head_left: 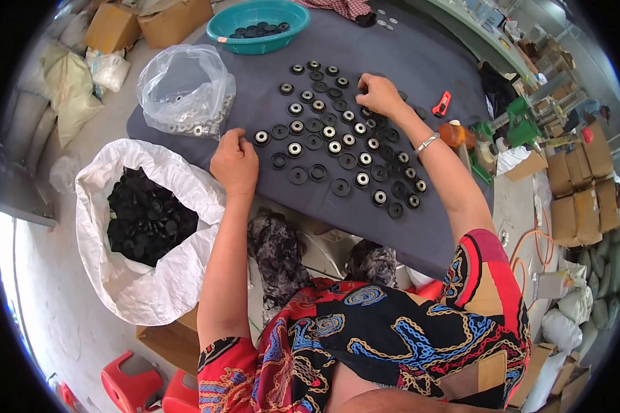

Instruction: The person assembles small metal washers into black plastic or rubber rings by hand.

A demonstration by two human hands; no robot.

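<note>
Rows of black round plastic caps lie on the dark grey table. Many of them have a silver ball bearing seated in the middle; others show only black. Over the far side of these rows is my right hand, its fingers bent down and closed; whatever they pinch is hidden. My left hand is curled closed at the table's near left edge, and its contents cannot be seen. Beside it stands a clear plastic bag with loose bearings at its bottom.
An open white sack full of black caps stands left of the table. A teal basin holding black pieces sits at the far edge. A red box cutter and a green machine are at right. Red stools stand lower left.
</note>
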